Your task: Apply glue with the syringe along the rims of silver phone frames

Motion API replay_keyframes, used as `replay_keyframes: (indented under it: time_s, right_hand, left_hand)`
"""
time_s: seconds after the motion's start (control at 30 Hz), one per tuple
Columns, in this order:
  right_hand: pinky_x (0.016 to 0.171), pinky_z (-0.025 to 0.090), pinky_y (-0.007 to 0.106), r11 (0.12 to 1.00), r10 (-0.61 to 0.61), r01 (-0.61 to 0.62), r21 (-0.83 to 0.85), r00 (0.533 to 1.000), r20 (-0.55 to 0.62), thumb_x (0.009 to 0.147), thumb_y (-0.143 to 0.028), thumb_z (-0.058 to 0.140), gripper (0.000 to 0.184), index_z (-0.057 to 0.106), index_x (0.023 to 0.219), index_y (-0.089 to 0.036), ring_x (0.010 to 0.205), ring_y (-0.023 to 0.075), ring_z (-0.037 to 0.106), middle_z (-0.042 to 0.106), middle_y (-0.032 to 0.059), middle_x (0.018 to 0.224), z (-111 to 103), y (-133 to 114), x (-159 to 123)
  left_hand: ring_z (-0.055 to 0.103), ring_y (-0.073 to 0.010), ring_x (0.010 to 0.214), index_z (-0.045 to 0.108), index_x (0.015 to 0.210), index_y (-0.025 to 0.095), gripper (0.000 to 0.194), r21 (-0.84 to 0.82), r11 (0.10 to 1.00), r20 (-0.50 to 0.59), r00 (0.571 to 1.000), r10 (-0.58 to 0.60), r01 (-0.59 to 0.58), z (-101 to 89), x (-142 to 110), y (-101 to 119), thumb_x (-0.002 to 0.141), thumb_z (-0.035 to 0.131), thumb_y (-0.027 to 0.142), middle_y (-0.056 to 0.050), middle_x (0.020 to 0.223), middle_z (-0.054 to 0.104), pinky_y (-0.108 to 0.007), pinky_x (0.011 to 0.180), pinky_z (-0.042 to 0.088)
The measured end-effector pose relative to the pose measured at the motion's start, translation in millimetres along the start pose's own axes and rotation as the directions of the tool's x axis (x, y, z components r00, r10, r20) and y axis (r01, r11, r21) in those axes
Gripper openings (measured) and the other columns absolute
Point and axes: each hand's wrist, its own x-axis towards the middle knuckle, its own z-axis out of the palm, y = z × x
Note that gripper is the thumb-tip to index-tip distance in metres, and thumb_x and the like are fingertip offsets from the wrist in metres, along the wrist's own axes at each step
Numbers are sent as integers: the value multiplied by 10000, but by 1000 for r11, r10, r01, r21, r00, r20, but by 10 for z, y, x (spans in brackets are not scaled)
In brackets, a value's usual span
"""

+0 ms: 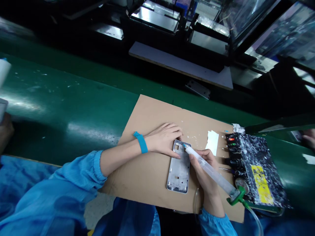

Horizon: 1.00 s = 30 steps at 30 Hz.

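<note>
A silver phone frame lies on a brown cardboard sheet. My left hand rests on the cardboard with its fingers pressed on the frame's upper left corner, holding it down. My right hand is wrapped round a clear glue syringe. The syringe's tip touches the top edge of the frame. A green fitting and a clear hose lead off the syringe's back end. A blue band sits on my left wrist.
A black glue-spattered controller box with lit indicators stands right of the cardboard. White paper lies beside it. The green conveyor belt runs across. Another person's hand shows at the far left, and dark racks with trays fill the back.
</note>
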Motion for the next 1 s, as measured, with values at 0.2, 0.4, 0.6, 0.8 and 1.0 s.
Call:
replay_keyframes:
  time_s: [0.2, 0.4, 0.6, 0.8, 1.0]
  right_hand:
    - [598, 535, 493, 999, -25, 25, 30, 1000, -1, 837, -528, 1008, 264, 810, 858, -355, 770, 291, 720, 804, 145, 910, 5, 25, 8]
    - [565, 516, 462, 999, -34, 34, 34, 999, -7, 849, -528, 1007, 288, 793, 846, -334, 726, 264, 697, 781, 143, 875, 8, -25, 5]
    - [587, 533, 469, 999, -44, 44, 25, 999, -13, 853, -516, 1013, 287, 802, 862, -322, 731, 254, 702, 773, 144, 891, -10, -6, 9]
    - [594, 541, 467, 1000, -18, 18, 25, 1000, -4, 852, -510, 1014, 287, 794, 860, -325, 717, 240, 690, 764, 126, 865, -29, 16, 0]
    - [581, 528, 475, 1000, -16, 15, 22, 1000, 2, 872, -554, 992, 312, 770, 861, -334, 715, 252, 684, 767, 127, 884, -18, -7, -4]
  left_hand:
    - [658, -355, 1305, 679, 1113, 254, 610, -5, 1000, -9, 1000, 11, -11, 9, -4, -15, 782, 990, 660, -90, 1328, 744, -523, 1193, 469]
    - [657, -347, 1294, 679, 1115, 251, 589, -7, 1000, -4, 1000, 7, -7, 1, -5, -9, 810, 964, 666, -87, 1338, 743, -523, 1186, 478]
    - [653, -347, 1293, 680, 1116, 243, 575, -7, 1000, -12, 1000, 16, -16, 8, -3, -21, 842, 936, 679, -89, 1331, 742, -524, 1186, 477]
    - [654, -350, 1301, 684, 1113, 237, 616, -3, 1000, -9, 1000, 3, -3, 1, -2, 0, 784, 995, 655, -86, 1328, 742, -517, 1189, 476]
    - [659, -356, 1287, 690, 1113, 245, 591, -8, 1000, -7, 1000, 10, -10, -13, -6, 4, 801, 979, 657, -94, 1330, 742, -520, 1181, 479]
